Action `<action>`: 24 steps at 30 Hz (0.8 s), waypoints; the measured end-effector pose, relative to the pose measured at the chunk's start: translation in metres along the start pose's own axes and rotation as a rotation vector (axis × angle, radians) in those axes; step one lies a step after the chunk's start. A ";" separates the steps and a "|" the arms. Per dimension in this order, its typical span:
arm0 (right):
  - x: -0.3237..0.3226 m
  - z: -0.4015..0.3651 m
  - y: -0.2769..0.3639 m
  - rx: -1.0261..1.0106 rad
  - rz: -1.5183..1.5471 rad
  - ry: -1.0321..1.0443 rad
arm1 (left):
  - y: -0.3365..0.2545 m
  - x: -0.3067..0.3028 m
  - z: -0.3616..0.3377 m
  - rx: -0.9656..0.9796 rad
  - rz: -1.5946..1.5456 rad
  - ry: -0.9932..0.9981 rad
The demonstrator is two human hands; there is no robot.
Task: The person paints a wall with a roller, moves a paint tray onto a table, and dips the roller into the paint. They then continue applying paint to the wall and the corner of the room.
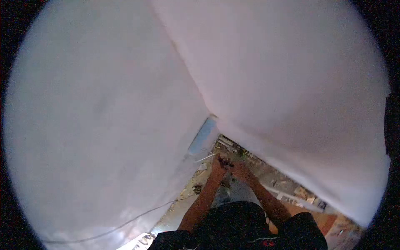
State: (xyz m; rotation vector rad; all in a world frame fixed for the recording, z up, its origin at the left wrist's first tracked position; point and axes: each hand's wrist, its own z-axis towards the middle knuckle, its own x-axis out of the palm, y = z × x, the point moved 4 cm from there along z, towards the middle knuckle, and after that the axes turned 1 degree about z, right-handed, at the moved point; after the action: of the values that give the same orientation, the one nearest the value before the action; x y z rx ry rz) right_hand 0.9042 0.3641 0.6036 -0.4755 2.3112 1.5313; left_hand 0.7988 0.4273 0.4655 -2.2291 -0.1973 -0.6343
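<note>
A paint roller [203, 136] with a light blue sleeve lies against the left wall, close to the corner. Its thin white rod bends back towards my hands. My left hand [218, 164] is closed where the rod ends, around the handle. Beside it, my right hand [237, 167] also looks closed on the handle, though its fingers are small and dim here. Dark patches show at the hands. The handle itself is mostly hidden by them.
Pale walls, left [104, 116] and right [283, 83], meet at a corner in front of me. A cable [137, 217] runs along the lower left. Debris and boards [306, 193] litter the floor by the right wall. A small round dark object [196, 189] sits left of my arm.
</note>
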 end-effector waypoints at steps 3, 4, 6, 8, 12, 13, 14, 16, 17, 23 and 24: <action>0.015 0.020 -0.033 0.120 -0.123 0.006 | -0.018 0.006 -0.002 -0.273 -0.348 -0.055; 0.015 0.026 -0.038 0.116 -0.116 -0.003 | -0.016 0.004 0.009 -0.313 -0.379 -0.002; -0.015 0.031 -0.009 0.064 -0.018 -0.014 | -0.006 0.000 0.031 -0.352 -0.384 -0.063; -0.021 0.037 -0.029 0.022 0.038 -0.017 | 0.018 0.008 0.046 -0.308 -0.320 -0.286; 0.050 0.076 -0.096 -0.061 -0.160 -0.172 | 0.030 -0.019 0.070 -0.394 -0.433 -0.283; 0.061 0.073 -0.096 -0.126 -0.205 -0.267 | 0.017 -0.012 0.054 -0.449 -0.437 -0.253; 0.058 0.061 -0.079 -0.045 -0.124 -0.185 | 0.005 -0.005 0.034 -0.513 -0.429 -0.234; 0.014 0.023 -0.015 0.101 0.011 -0.015 | -0.020 0.012 0.003 -0.336 -0.410 -0.166; 0.008 0.013 -0.004 0.077 0.002 -0.061 | -0.030 0.021 -0.010 -0.242 -0.406 -0.123; -0.002 0.043 -0.013 0.087 -0.007 -0.031 | -0.031 0.029 0.018 -0.353 -0.268 -0.105; 0.000 0.050 -0.017 0.052 0.012 -0.037 | -0.022 0.014 0.037 -0.332 -0.116 -0.146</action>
State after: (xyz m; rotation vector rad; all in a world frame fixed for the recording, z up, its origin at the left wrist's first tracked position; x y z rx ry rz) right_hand 0.9159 0.4044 0.5711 -0.4177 2.3235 1.4688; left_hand 0.8179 0.4686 0.4658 -2.6025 -0.3164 -0.6010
